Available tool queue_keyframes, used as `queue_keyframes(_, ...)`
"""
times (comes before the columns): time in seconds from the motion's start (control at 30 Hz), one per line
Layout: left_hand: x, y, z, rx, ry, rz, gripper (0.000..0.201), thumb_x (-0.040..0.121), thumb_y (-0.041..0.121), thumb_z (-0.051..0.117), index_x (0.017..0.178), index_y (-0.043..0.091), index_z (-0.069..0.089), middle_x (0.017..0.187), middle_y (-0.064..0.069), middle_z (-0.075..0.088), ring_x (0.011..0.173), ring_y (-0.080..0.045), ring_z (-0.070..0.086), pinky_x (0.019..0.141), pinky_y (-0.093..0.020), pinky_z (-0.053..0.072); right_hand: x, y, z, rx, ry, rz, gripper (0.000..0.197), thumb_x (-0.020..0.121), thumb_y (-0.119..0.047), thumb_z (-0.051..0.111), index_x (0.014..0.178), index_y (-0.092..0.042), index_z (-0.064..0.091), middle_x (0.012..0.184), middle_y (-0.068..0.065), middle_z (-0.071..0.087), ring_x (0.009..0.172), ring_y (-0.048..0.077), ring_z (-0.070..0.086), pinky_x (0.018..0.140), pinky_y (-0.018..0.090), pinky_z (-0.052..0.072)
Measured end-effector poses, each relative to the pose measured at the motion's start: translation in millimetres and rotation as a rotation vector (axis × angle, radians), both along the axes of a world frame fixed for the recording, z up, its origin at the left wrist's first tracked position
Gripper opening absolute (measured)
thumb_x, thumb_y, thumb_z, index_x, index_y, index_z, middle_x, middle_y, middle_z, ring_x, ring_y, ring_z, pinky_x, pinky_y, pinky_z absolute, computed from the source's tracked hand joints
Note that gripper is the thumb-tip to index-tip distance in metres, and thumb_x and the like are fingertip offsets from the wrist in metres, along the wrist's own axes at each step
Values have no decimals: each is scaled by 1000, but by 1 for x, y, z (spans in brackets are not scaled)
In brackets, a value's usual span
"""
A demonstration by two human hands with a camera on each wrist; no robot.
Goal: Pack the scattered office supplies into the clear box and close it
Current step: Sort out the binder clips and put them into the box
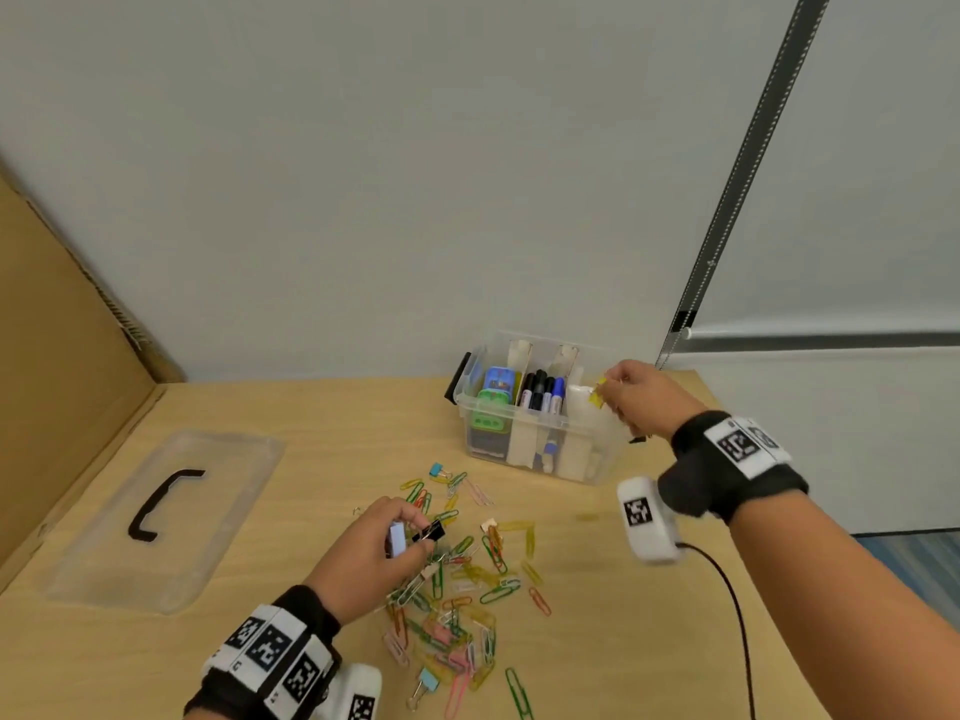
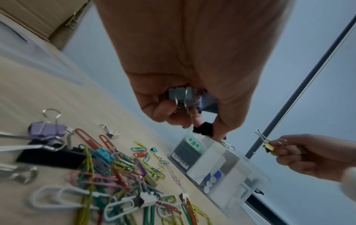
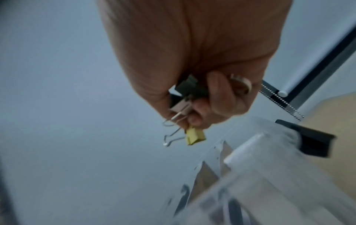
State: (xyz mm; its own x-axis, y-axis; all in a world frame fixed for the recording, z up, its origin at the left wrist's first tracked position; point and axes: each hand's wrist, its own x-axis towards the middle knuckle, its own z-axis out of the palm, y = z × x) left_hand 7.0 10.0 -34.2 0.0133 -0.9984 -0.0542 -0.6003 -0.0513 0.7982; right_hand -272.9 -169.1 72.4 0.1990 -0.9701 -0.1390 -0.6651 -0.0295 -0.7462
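The clear box (image 1: 597, 462) stands open at the back of the table, with markers (image 1: 543, 389) and erasers (image 1: 491, 407) in its compartments. My right hand (image 1: 631, 394) hovers over its right end and holds several binder clips; a yellow binder clip (image 1: 597, 394) (image 3: 194, 136) (image 2: 269, 147) hangs from its fingertips. My left hand (image 1: 384, 543) is above the pile of coloured paper clips (image 1: 457, 600) and grips a bunch of binder clips (image 2: 180, 95), a black one (image 1: 428, 532) sticking out. The clear lid (image 1: 166, 517) with a black handle lies flat at the left.
Loose binder clips lie among the paper clips, such as a blue one (image 1: 428, 680) and a purple one (image 2: 47, 129). A cardboard sheet (image 1: 62, 387) leans at the left. A black cable (image 1: 737, 615) runs across the table's right side. A wall stands behind the box.
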Motion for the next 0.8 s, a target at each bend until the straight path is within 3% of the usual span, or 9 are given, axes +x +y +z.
queue_keyframes(0.1, 0, -6, 3, 23, 9, 11, 11, 90, 30, 60, 97, 25, 55, 105, 4, 53, 70, -21, 60, 70, -32, 53, 9, -46, 4, 33, 105, -124, 15, 93, -18, 46, 85, -6, 51, 67, 8, 50, 56, 20, 45, 56, 29, 40)
queue_keyframes(0.2, 4, -11, 4, 46, 20, 21, 12, 89, 31, 61, 98, 27, 55, 103, 0, 53, 74, -28, 65, 71, -36, 55, 17, -77, 2, 92, 272, -153, 29, 94, -18, 45, 67, -6, 48, 64, 10, 50, 58, 24, 47, 68, 30, 41)
queue_keyframes(0.27, 7, -13, 3, 54, 7, 18, 12, 89, 33, 62, 98, 30, 54, 102, -1, 53, 74, -25, 64, 73, -35, 55, 22, -92, -4, 143, 220, -152, 31, 93, -21, 49, 65, -9, 47, 69, 11, 53, 71, 28, 53, 77, 35, 45)
queue_keyframes(0.33, 9, -14, 2, 53, -6, 29, 12, 88, 33, 62, 97, 31, 55, 101, 0, 54, 76, -17, 62, 72, -24, 51, 25, -100, -9, 151, 76, -206, 26, 89, -24, 55, 67, -11, 48, 88, 18, 58, 84, 28, 54, 89, 39, 50)
queue_keyframes(0.43, 11, -15, -1, 52, -37, 26, 13, 88, 35, 62, 97, 32, 54, 103, 3, 53, 83, -11, 57, 75, -18, 47, 26, -99, -11, 152, 48, -233, 26, 89, -18, 52, 100, 4, 61, 122, 29, 55, 108, 37, 56, 101, 46, 45)
queue_keyframes(0.47, 11, -15, -1, 57, -49, 19, 13, 88, 36, 62, 98, 33, 54, 103, 3, 53, 84, -11, 57, 76, -18, 47, 24, -98, -13, 147, 75, -224, 34, 90, -16, 50, 112, 8, 58, 126, 29, 55, 114, 40, 54, 100, 45, 46)
queue_keyframes(0.57, 8, -14, -1, 76, -40, 12, 13, 89, 30, 62, 99, 27, 54, 101, 2, 51, 81, -15, 58, 68, -9, 46, 16, -85, -23, -18, 177, -210, 35, 93, -14, 45, 122, 0, 57, 127, 21, 57, 117, 36, 53, 97, 39, 43)
queue_keyframes(0.7, 5, -13, 3, 69, -37, 9, 14, 88, 31, 63, 99, 26, 54, 100, 2, 51, 72, -8, 58, 63, -7, 43, 1, -53, -56, -119, 362, -188, 53, 95, -18, 41, 145, -8, 28, 151, 14, 27, 137, 34, 28, 110, 42, 29)
queue_keyframes(0.8, 7, -17, 9, 50, -63, 4, 12, 89, 31, 61, 98, 30, 54, 101, 1, 51, 82, -6, 58, 69, -9, 44, -2, -35, -76, -82, 269, -152, 62, 96, -13, 37, 151, -13, 9, 158, 8, 12, 142, 34, 19, 114, 43, 23)
